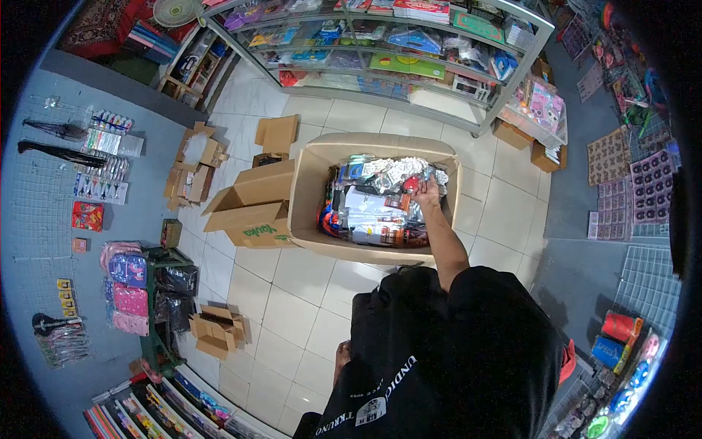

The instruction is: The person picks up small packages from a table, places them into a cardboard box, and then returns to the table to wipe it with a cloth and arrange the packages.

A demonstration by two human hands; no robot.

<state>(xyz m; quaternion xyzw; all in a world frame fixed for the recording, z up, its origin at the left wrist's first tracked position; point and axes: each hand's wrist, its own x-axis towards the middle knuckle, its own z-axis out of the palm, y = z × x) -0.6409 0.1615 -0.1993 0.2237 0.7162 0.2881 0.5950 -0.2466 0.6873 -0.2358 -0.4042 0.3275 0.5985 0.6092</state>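
My right hand [425,193] reaches into a large open cardboard box [303,197]. Its fingers are closed on a small packet with red on it [412,183], near the box's far right side; what is inside the packet is too small to make out. Around it in the box lie white patterned packets [398,167], pale plastic-wrapped packs [365,207] and a red and blue item [329,219] at the left wall. My left hand [342,355] hangs low beside my body, mostly hidden by my black shirt, so its fingers do not show clearly.
A glass display case [351,69] full of goods stands beyond the box. To the left are an opened carton [252,201] and smaller cartons [194,172]. Goods hang on both side walls, with bags [130,271] on a green rack at left.
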